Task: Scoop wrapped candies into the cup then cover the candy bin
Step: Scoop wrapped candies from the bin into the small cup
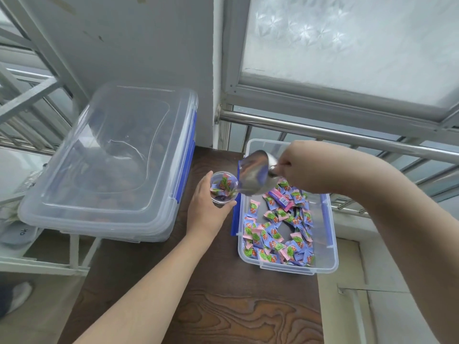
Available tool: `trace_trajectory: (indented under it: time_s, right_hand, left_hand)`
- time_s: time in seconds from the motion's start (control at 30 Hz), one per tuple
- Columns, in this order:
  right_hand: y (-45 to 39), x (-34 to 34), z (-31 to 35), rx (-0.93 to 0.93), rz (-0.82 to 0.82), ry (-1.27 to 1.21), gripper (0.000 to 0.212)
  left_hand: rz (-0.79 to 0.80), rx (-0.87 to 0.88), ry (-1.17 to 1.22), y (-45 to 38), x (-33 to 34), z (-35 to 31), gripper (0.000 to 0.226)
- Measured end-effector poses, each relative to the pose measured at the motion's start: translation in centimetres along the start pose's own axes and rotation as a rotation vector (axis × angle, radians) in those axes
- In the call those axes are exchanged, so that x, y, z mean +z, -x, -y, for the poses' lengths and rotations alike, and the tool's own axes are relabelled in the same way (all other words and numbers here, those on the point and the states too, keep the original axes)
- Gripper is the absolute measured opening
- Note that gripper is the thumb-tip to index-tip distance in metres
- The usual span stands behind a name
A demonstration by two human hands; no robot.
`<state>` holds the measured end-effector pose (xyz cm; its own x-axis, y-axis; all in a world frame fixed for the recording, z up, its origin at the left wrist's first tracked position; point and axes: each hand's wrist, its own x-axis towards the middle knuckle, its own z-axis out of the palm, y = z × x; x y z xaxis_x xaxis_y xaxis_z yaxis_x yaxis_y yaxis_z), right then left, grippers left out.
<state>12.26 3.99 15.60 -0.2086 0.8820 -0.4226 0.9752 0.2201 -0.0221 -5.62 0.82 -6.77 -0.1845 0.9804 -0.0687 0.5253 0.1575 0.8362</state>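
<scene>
A clear plastic cup [223, 186] with several wrapped candies in it is held by my left hand [206, 212], just left of the bin. My right hand [300, 167] grips the handle of a metal scoop [253, 175], tipped with its mouth against the cup's rim. The open clear candy bin [327, 259] lies on the dark wooden table, with many blue, pink and green wrapped candies [275, 237] inside. A clear lid with blue clips [119, 157] rests on top of another closed bin to the left.
The dark wooden table [223, 306] runs toward me. A metal railing [347, 135] and frosted window stand behind the bin. The large closed bin [99, 219] at the left holds brown items. A white shelf frame [37, 264] is at the lower left.
</scene>
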Motion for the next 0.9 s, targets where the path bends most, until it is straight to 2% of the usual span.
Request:
trace_trajectory:
  time_s: [0.07, 0.2, 0.27, 0.37, 0.43, 0.5, 0.6, 0.67, 0.7, 0.8, 0.9]
  right_hand:
    - [-0.3, 0.8, 0.6, -0.018, 0.011, -0.014, 0.037]
    - [-1.2, 3.7, 1.9, -0.049, 0.044, -0.026, 0.021]
    - [-0.9, 3.9, 1.2, -0.061, 0.037, -0.059, 0.026]
    - [0.2, 3.1, -1.6, -0.056, 0.012, -0.239, 0.037]
    - [1.1, 2.8, -3.9, -0.027, -0.028, -0.334, 0.033]
    - [1.9, 3.4, -6.2, 0.016, -0.033, -0.375, 0.028]
    - [2.7, 5.9, -8.9, 0.12, 0.06, -0.33, 0.029]
    - [2.9, 8.1, -9.9, 0.16, 0.131, -0.266, 0.032]
    - [3.0, 9.0, -10.3, 0.171, 0.153, -0.242, 0.032]
    - [3.2, 11.0, -11.0, 0.203, 0.168, -0.153, 0.031]
    - [3.1, 12.9, -11.1, 0.224, 0.187, -0.07, 0.031]
  left_hand:
    - [-0.003, -0.015, -0.001, -0.1, 0.0, -0.1, 0.097]
    - [0.007, -0.023, -0.025, -0.4, 0.1, 0.1, 0.094]
    - [0.025, -0.035, -0.005, -0.6, -0.1, 0.2, 0.095]
    - [0.073, -0.061, 0.05, -0.2, -0.5, -0.2, 0.103]
    - [0.074, -0.083, 0.054, 0.7, -0.8, -0.9, 0.104]
    - [-0.011, -0.088, 0.008, 2.4, -1.1, -1.4, 0.092]
    - [-0.184, 0.024, -0.024, 5.4, -0.9, -1.6, 0.051]
    - [-0.138, 0.073, -0.007, 6.7, -0.1, -1.6, 0.03]
    - [-0.08, 0.079, -0.018, 6.9, 0.4, -1.6, 0.028]
    - [0.097, 0.058, -0.084, 7.2, 1.9, -1.2, 0.04]
    - [0.18, 0.034, -0.113, 7.4, 2.6, -0.3, 0.039]
